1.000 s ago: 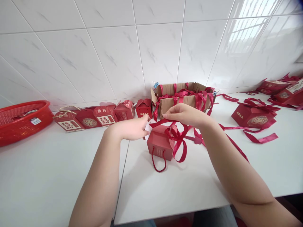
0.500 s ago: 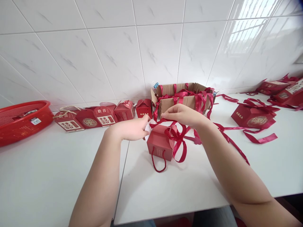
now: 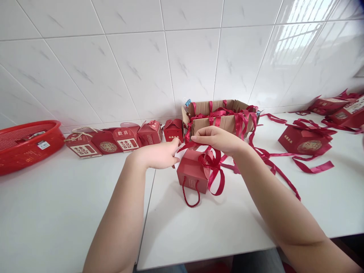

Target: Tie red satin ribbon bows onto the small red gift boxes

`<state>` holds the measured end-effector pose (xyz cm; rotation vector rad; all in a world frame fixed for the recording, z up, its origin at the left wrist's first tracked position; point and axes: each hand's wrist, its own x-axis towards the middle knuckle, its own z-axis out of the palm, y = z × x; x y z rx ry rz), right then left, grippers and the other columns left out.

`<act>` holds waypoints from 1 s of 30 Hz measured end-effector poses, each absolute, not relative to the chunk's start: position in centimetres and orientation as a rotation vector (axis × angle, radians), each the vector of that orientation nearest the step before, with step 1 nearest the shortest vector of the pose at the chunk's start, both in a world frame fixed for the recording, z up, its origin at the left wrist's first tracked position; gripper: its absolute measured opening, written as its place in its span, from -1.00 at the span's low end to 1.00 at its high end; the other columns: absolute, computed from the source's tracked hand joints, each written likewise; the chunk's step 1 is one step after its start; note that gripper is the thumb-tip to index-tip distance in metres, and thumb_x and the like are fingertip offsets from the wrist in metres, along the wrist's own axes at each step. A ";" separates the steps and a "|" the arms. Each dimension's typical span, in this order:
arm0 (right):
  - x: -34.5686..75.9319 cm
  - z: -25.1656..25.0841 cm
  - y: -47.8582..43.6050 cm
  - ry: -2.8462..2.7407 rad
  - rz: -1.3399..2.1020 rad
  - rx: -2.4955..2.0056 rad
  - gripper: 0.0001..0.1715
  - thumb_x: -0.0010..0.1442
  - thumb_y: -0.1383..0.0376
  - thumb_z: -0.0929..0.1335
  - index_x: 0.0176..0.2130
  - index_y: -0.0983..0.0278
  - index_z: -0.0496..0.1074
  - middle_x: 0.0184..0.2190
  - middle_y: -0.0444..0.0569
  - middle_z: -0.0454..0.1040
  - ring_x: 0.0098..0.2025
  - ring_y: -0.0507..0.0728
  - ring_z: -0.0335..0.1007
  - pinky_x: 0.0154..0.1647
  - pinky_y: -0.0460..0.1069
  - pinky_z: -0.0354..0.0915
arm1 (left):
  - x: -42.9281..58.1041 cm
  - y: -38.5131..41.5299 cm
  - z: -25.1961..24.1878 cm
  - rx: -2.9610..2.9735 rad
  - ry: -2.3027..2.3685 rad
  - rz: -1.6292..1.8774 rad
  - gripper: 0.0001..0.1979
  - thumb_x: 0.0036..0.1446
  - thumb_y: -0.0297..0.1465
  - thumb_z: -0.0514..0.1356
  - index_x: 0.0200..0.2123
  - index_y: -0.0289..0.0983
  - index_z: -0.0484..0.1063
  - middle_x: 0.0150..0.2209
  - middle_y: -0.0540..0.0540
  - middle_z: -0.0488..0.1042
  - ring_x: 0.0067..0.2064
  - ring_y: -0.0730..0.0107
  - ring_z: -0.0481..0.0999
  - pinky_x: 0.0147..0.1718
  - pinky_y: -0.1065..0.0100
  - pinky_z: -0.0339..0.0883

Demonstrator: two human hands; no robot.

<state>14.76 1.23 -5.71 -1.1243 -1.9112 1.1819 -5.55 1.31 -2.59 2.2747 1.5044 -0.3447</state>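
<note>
A small red gift box [image 3: 193, 172] stands on the white table in front of me. A dark red cord handle [image 3: 191, 204] hangs from its near side, and a red ribbon bow [image 3: 212, 161] sits at its right end. Above the box's far edge, my right hand [image 3: 209, 138] pinches a red ribbon [image 3: 196, 145]. The ribbon runs left towards my left hand [image 3: 166, 153], whose curled fingers meet its end beside the box's left side. The left fingertips are partly hidden, and their exact hold is hard to see.
Behind the box stands a cardboard box [image 3: 222, 121] hung with red ribbons. Several red gift boxes [image 3: 108, 143] line the wall at left, beside a red plastic basket [image 3: 34, 146]. Another ribboned box [image 3: 305, 138] and loose ribbon [image 3: 280, 176] lie to the right.
My right hand has shifted slightly left and drawn the ribbon nearer my left hand. A pale piece seen beside the left fingers is now covered. The box stays in place.
</note>
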 end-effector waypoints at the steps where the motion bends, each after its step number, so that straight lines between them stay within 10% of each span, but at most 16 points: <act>1: 14.7 -5.8 1.3 -1.921 1.175 -1.131 -0.54 0.13 -0.01 0.31 -0.54 0.28 0.20 -0.56 -0.20 0.07 -0.56 -0.06 -0.10 -0.54 -0.07 -0.10 | -5.6 1.3 -2.6 2.279 1.502 -0.347 -0.79 0.11 -0.27 0.00 -0.21 -0.20 0.08 -0.25 -0.11 0.45 -0.30 0.18 0.46 -0.44 0.30 0.24; 22: 14.4 -6.2 1.4 -2.038 1.071 -1.313 -0.52 0.10 0.01 0.31 -0.58 0.27 0.12 -0.64 -0.22 0.05 -0.62 -0.06 -0.10 -0.62 -0.08 -0.14 | -5.9 1.5 -2.8 2.261 1.496 -0.295 -0.70 0.07 -0.16 0.04 -0.19 -0.20 0.15 -0.25 -0.13 0.48 -0.32 0.18 0.45 -0.46 0.30 0.21; 30: 13.3 -6.4 1.0 -2.039 1.133 -1.288 -0.57 0.04 0.00 0.35 -0.56 0.28 0.26 -0.63 -0.21 0.09 -0.63 -0.07 -0.10 -0.65 -0.08 -0.14 | -6.8 1.2 -1.9 1.992 1.428 -0.117 -0.64 0.19 -0.05 -0.09 -0.20 -0.19 0.23 -0.20 -0.12 0.54 -0.11 0.23 0.48 -0.16 0.26 0.28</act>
